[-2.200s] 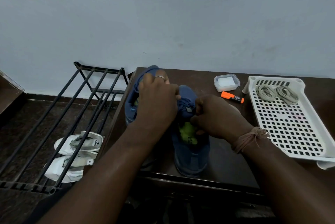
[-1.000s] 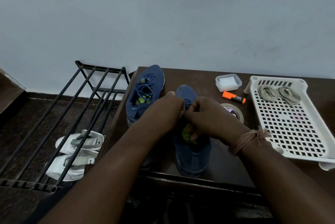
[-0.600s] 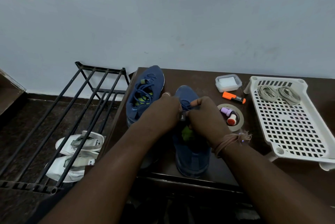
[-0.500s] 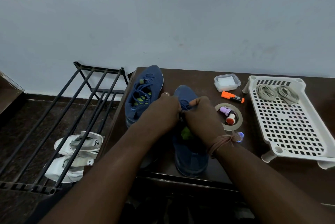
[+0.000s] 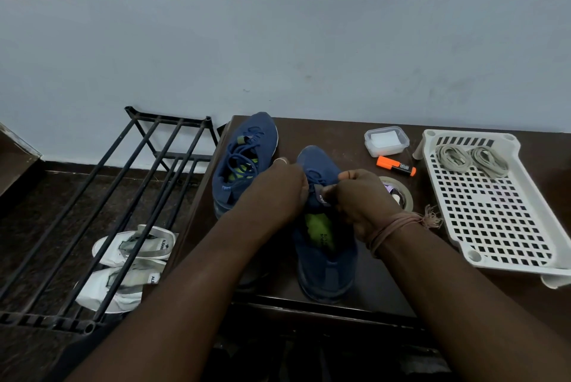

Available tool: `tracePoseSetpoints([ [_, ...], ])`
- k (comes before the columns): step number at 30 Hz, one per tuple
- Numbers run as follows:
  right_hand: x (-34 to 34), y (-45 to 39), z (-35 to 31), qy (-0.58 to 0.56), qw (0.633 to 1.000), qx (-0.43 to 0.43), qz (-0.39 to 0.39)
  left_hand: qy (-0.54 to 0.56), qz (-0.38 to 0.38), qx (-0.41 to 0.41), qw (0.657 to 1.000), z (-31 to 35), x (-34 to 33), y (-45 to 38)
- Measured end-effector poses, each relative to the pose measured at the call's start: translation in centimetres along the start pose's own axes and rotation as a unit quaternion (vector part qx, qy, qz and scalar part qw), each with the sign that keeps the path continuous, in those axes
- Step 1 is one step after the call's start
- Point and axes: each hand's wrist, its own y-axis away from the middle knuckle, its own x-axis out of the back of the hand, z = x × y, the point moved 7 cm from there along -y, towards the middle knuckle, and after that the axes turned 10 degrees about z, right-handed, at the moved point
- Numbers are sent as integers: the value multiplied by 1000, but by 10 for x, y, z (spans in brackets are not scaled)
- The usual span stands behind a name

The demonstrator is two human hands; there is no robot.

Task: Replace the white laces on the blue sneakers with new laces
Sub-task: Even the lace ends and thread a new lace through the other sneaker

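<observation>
Both hands (image 5: 315, 196) — on near sneaker (image 5: 324, 258)

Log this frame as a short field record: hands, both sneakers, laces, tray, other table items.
left hand: fingers curled at the near sneaker's lacing
right hand: pinches the lace by the tongue
near sneaker: on table, blue lace in its eyelets
far sneaker: at left edge, laced blue, untouched
tray: white, perforated, on the right
coiled laces: two pale bundles at tray's far end
orange marker: between container and tape roll
</observation>
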Motion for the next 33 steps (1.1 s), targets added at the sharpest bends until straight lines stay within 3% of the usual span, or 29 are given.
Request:
tracePoseSetpoints([
  [11, 1, 4, 0, -15, 999, -24, -14, 3, 29, 3, 1000, 3, 1, -1],
  [16, 1, 9, -4, -18, 999, -12, -28, 58, 34, 24, 997, -5, -4, -4],
  [23, 1, 12, -14, 0, 999, 45, -29, 102, 10, 154, 983, -20, -14, -3],
  [27, 2, 9, -17, 40, 995, 87, -25, 175, -18, 238, 955, -27, -26, 0],
  [33, 4, 12, -27, 144, 966, 212, 26, 193, -22, 300, 934, -32, -44, 4],
])
